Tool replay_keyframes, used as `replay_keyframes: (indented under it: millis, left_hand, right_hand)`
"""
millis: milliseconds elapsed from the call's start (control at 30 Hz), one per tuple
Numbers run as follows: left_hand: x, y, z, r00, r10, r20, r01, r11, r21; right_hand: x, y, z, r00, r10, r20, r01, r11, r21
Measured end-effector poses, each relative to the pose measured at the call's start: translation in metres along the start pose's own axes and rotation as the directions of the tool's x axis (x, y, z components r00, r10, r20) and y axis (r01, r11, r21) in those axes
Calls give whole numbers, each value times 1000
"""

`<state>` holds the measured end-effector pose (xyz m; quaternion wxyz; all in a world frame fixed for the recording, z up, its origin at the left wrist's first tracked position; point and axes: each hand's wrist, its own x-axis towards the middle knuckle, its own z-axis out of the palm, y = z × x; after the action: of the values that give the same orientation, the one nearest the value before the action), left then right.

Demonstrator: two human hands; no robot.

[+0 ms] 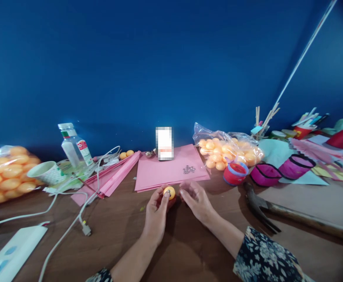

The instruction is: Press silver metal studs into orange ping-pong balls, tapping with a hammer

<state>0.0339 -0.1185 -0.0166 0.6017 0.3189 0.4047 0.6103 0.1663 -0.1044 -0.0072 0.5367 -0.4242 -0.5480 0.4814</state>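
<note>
Orange ball [172,191] w/ small silvery bit [168,192] is in L hand [156,211], thumb & fingers clamped on it, just nearer than pink sheets [156,172]. R hand [199,201] just beside, fingers curled; can't tell if they pinch anything. Upright screen [164,141] pixelated, unreadable. Bottle's red-white label [84,151] too sm. to read. Far-L bag of balls [8,174], hammer handle [309,220] cut off by frame edges.

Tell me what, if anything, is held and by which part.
The left hand holds an orange ball, thumb on the side facing the camera, fingers curled around it. Whether the right hand pinches anything small cannot be told.
</note>
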Motion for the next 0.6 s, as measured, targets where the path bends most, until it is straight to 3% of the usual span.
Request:
replay_keyframes:
  millis: [200, 400, 600]
  left_hand:
    - [1, -3, -2, 999, 31, 16, -31, 999, 18]
    - [1, -3, -4, 995, 92, 39, -98, 975, 202]
    - [0, -3, -4, 991, 111, 68, -127, 949, 288]
  right_hand:
    - [-1, -4, 3, 996, 71, 49, -73, 996, 42]
    - [-1, -7, 2, 996, 64, 66, -62, 998, -33]
    - [-1, -7, 0, 984, 100, 147, -110, 992, 62]
